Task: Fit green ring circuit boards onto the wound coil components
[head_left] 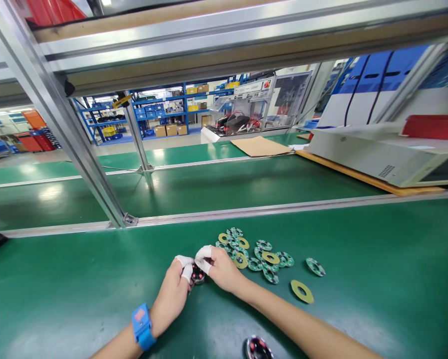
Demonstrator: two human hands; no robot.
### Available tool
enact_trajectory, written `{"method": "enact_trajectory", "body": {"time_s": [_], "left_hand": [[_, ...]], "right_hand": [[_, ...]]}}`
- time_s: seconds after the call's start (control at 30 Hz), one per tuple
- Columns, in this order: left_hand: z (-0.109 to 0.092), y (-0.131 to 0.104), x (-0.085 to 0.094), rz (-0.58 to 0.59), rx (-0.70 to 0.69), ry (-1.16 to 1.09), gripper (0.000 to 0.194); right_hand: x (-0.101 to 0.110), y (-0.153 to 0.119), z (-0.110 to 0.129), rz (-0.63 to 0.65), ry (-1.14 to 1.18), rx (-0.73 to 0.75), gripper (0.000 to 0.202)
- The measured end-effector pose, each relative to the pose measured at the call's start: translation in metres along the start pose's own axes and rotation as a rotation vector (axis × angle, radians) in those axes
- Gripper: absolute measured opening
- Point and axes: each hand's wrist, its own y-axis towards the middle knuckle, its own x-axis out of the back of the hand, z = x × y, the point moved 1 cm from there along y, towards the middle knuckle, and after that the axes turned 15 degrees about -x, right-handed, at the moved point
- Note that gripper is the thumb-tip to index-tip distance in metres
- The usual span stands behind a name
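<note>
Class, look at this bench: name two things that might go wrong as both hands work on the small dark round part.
1. The left hand and right hand pinch the small dark round part with fingertips only; it may slip onto the green mat.
2. The loose ring-shaped boards lie right beside the right hand; a wrist sweep might scatter them.

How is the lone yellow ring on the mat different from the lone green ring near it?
The yellow ring is plain yellow; the green ring is green with pale markings. The yellow ring looks larger and lies nearer the person; the green ring lies farther away. Both are flat rings on the green mat, apart from the pile.
</note>
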Motion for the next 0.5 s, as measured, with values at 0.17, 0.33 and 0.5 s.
{"method": "enact_trajectory", "body": {"time_s": [0.17,0.33,0.5], "left_hand": [[-0.002,0.006,0.002,0.056,0.063,-0.084,0.027],[-0.013,0.015,0.015,0.166,0.041,0.005,0.049],[-0.025,0.015,0.017,0.259,-0.101,0.048,0.039]], "right_hand": [[0.011,0.008,0.0,0.077,0.026,-0.067,0.017],[0.059,0.02,0.008,-0.11,-0.313,-0.099,0.021],[0.076,0.018,0.014,-0.01,-0.704,-0.134,0.005]]}}
